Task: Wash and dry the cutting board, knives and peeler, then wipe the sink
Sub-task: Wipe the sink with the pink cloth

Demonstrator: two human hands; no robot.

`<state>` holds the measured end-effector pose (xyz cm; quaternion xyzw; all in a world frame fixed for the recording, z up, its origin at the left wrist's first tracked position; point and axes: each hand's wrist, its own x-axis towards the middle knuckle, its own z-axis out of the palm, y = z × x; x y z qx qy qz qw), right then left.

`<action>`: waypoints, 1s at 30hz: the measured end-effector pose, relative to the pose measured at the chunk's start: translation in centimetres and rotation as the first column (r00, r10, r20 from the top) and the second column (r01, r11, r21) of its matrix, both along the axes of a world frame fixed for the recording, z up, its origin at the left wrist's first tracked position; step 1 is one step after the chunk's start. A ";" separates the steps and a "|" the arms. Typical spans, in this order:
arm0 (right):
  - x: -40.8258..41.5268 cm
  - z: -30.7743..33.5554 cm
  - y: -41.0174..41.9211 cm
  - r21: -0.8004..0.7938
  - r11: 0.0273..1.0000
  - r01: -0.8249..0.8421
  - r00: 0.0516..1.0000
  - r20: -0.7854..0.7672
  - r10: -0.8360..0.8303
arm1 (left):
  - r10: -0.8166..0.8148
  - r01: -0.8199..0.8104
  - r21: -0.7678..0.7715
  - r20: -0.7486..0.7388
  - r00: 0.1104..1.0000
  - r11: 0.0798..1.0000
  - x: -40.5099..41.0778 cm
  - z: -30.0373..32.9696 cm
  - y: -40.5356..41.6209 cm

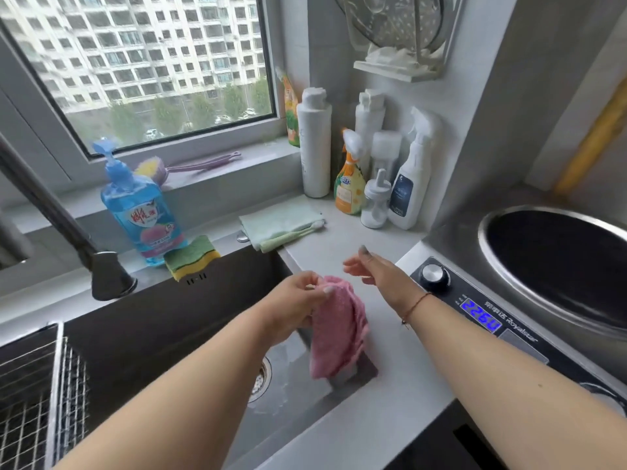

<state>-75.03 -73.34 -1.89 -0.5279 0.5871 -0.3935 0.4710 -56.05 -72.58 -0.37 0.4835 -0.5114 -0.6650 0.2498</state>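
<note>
1. A dark, rectangular steel sink point(190, 320) sits left of the pale countertop point(342, 245).
2. The left hand point(295, 300) pinches the top edge of a pink textured cloth point(339, 330), which hangs lengthwise downward over the sink's right rim.
3. The right hand point(373, 269) hovers just beside it, fingers loosely spread, holding nothing.

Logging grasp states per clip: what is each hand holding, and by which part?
The left hand pinches the pink cloth by its top edge; the rest hangs. The right hand holds nothing.
</note>
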 end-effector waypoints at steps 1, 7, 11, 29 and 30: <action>-0.1 0.0 -0.4 0.028 1.000 0.011 1.000 0.009 -0.011 | 0.011 -0.010 0.014 -0.062 0.998 1.000 0.3 0.8 -0.4; 0.9 0.1 -0.7 0.329 0.919 -0.217 0.827 0.562 -0.006 | 0.027 -0.014 0.057 -0.239 0.971 0.998 1.3 4.8 -2.6; 1.6 0.2 -0.6 0.259 0.913 -0.316 0.676 0.736 0.025 | 0.256 -0.213 0.207 -0.207 0.944 0.955 2.1 4.9 -4.0; 4.0 1.5 -5.8 0.079 0.997 0.019 0.938 -0.346 0.009 | 0.407 -0.327 0.323 -0.224 0.886 0.888 0.6 1.6 -6.8; 4.4 1.4 -5.8 0.085 0.996 -0.007 0.951 -0.306 0.033 | 0.398 -0.278 0.379 -0.289 0.871 0.883 0.3 1.6 -7.1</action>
